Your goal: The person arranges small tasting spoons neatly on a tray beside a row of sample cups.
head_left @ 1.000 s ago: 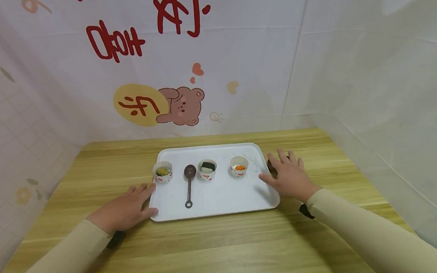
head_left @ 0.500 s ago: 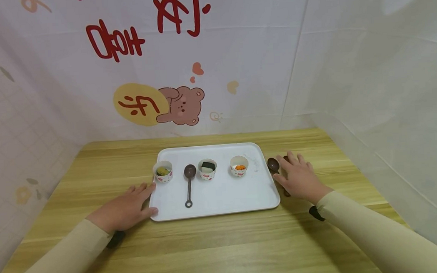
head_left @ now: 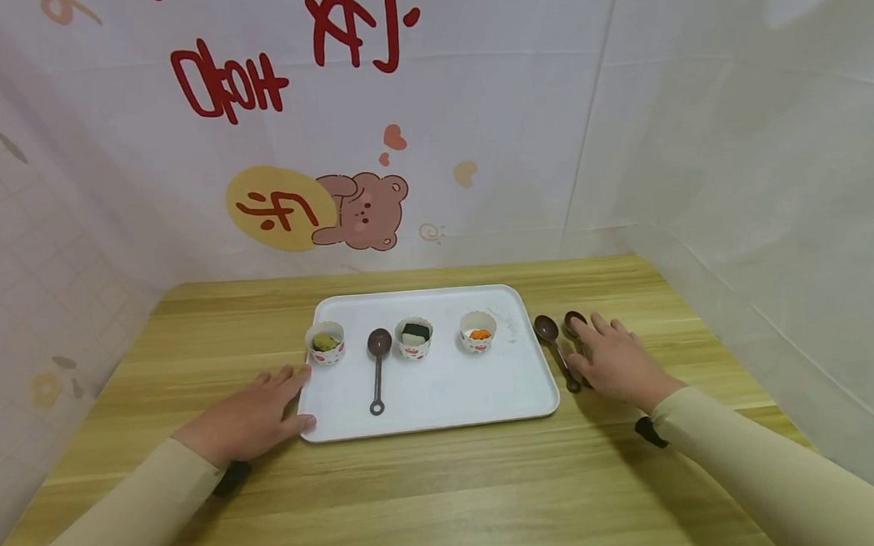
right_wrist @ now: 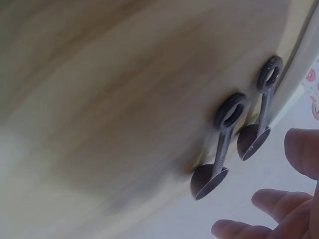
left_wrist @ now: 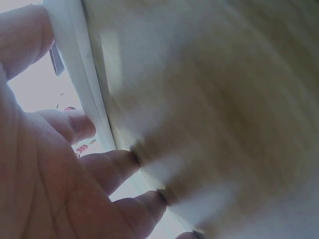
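Observation:
My left hand (head_left: 246, 418) rests at the left edge of the white tray (head_left: 452, 401), its thumb and fingertips against the rim. In the left wrist view its fingers (left_wrist: 112, 167) are relaxed along the tray's side. My right hand (head_left: 623, 368) hovers with spread fingers over two brown measuring spoons lying right of the tray. The inner spoon (head_left: 547, 329) is in full view; the outer spoon (head_left: 575, 321) is partly hidden under the hand. In the right wrist view both spoons lie on the table, the nearer spoon (right_wrist: 223, 149) apart from the fingers (right_wrist: 279, 204).
On the tray stand three patterned paper cups: one with yellow-green food (head_left: 327, 355), a middle cup (head_left: 415, 351) with dark and pale pieces, and one with orange bits (head_left: 479, 344). A third brown spoon (head_left: 379, 368) lies between the left two. A printed cloth (head_left: 511, 135) rises behind the wooden table (head_left: 451, 498).
My right hand has moved right, away from the tray's right rim, uncovering the inner spoon and then the bowl of the outer one. My left hand has stayed in place.

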The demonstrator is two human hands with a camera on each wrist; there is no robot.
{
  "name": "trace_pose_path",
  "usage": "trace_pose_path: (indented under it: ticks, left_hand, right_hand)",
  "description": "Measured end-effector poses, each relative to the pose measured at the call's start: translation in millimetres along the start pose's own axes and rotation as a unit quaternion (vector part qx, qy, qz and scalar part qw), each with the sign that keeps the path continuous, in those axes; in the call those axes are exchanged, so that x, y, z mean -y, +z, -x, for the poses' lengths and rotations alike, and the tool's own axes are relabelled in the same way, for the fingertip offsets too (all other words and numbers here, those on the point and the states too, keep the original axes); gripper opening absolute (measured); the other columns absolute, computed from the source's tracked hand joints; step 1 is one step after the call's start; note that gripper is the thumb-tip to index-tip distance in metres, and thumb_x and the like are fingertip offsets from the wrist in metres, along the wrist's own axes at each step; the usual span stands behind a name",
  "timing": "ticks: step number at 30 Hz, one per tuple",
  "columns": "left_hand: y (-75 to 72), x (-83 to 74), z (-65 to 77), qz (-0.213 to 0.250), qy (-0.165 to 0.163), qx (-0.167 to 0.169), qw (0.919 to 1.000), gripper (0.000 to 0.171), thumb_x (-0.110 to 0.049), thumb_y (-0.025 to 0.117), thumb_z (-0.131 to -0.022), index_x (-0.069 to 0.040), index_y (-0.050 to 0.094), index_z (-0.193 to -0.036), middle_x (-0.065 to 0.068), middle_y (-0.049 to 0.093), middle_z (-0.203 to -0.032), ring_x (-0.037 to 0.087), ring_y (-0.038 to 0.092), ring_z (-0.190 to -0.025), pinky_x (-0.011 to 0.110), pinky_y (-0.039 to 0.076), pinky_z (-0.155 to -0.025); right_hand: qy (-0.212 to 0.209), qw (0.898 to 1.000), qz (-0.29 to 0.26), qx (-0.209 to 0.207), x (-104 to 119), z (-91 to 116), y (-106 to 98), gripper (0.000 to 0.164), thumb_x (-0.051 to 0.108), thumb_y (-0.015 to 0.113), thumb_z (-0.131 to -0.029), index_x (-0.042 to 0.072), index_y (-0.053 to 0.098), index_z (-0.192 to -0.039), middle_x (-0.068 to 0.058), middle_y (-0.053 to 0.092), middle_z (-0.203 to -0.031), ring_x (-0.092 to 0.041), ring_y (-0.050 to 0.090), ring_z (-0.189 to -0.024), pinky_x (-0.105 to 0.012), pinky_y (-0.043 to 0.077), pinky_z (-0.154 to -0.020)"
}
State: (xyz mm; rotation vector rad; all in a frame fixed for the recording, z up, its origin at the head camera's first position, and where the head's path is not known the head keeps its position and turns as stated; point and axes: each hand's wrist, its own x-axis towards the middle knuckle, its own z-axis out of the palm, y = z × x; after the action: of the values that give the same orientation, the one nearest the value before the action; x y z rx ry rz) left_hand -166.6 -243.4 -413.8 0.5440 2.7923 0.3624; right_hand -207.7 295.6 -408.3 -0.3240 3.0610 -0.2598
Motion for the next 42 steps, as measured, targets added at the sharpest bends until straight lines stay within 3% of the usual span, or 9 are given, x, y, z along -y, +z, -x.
trace_pose_path:
  ticks: [8,14,35,42]
  left_hand:
    - [-0.6,0.9,0.6,0.0,0.002,-0.002,1.0,0.088,-0.059,0.062,-0.101,-0.002,0.036,-0.163,0.039,0.036,-0.161,0.07,0.032,-0.143,0.075,0.037,-0.112]
    - [0.9,1.8,-0.3,0.002,0.0,-0.004,1.0,0.086,-0.058,0.06,-0.102,-0.003,0.035,-0.163,0.038,0.035,-0.162,0.068,0.03,-0.146,0.075,0.035,-0.114]
    - [-0.3,1.0,0.5,0.004,-0.002,-0.004,1.0,0.086,-0.059,0.06,-0.102,-0.003,0.036,-0.163,0.039,0.034,-0.162,0.069,0.03,-0.145,0.075,0.036,-0.114]
    - [-1.4,1.0,1.0,0.003,-0.005,-0.001,1.0,0.087,-0.059,0.06,-0.102,-0.004,0.035,-0.163,0.038,0.034,-0.162,0.068,0.029,-0.146,0.075,0.035,-0.114]
  right_hand:
    - [-0.016,1.0,0.019,-0.007,-8,4,2,0.066,0.031,0.062,-0.106,-0.001,0.041,-0.159,-0.043,0.044,-0.153,-0.063,0.044,-0.14,-0.07,0.037,-0.116]
    - [0.001,1.0,0.012,0.017,-12,8,-1,0.068,0.031,0.064,-0.105,-0.004,0.041,-0.158,-0.038,0.056,-0.143,-0.055,0.057,-0.131,-0.066,0.047,-0.108]
    - [-0.007,0.998,0.029,0.051,-18,13,-6,0.057,0.032,0.073,-0.098,-0.01,0.063,-0.136,-0.031,0.071,-0.125,-0.052,0.066,-0.118,-0.063,0.053,-0.101]
    - [-0.017,0.998,0.03,0.053,-15,13,-7,0.048,0.031,0.075,-0.097,-0.007,0.069,-0.125,-0.019,0.077,-0.104,-0.039,0.073,-0.101,-0.059,0.057,-0.093]
